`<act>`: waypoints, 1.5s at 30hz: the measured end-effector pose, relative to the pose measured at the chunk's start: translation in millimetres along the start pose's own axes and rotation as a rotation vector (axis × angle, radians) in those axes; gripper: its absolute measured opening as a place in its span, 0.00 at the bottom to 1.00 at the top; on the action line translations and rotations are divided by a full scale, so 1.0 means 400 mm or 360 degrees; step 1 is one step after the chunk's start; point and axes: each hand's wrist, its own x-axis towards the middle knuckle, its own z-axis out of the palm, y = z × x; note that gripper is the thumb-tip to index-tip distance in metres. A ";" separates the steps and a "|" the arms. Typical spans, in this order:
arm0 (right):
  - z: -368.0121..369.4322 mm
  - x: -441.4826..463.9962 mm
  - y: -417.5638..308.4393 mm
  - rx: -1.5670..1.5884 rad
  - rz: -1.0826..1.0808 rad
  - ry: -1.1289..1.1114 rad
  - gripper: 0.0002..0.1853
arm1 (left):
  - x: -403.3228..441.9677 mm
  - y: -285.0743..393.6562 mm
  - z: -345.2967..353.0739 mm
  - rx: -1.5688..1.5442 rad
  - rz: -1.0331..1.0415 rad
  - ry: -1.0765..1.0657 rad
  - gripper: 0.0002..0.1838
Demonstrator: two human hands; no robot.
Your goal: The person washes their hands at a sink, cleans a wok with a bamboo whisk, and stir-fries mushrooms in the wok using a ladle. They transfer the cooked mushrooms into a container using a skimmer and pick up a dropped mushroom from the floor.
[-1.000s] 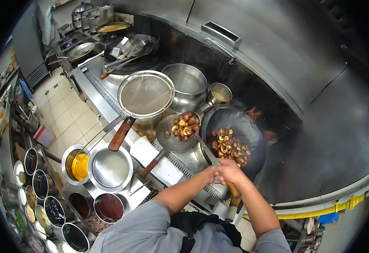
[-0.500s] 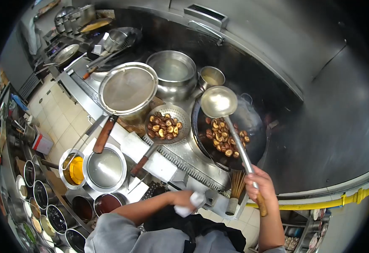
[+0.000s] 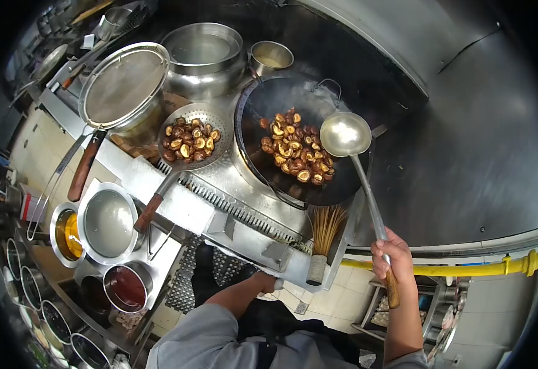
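Observation:
My right hand [image 3: 392, 257] is wrapped round the handle of a long steel ladle [image 3: 367, 187] with a wooden end. The ladle's bowl is held over the right side of a black wok [image 3: 342, 194], beside several browned mushrooms [image 3: 299, 150] in it. Steam rises from the wok's far side. My left hand [image 3: 266, 283] is low at the stove's front edge, close to my body. Its fingers are mostly hidden, and I cannot make out what they hold.
A perforated strainer [image 3: 224, 140] left of the wok holds more mushrooms. Behind it stand a steel pot [image 3: 202, 77], a small pot [image 3: 272, 56] and a mesh sieve [image 3: 124, 86]. A bamboo brush [image 3: 327, 234] stands at the front. Bowls and sauce pots [image 3: 127, 287] are at left.
The view has shifted right. The ladle's bowl has moved from the wok's far rim to its right side. The white cloth earlier in my left hand no longer shows clearly, and that hand is lower.

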 end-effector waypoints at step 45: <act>-0.068 -0.083 -0.080 -0.1103 0.0071 0.0328 0.09 | -0.486 0.291 -0.578 -0.1710 -0.0002 0.1432 0.14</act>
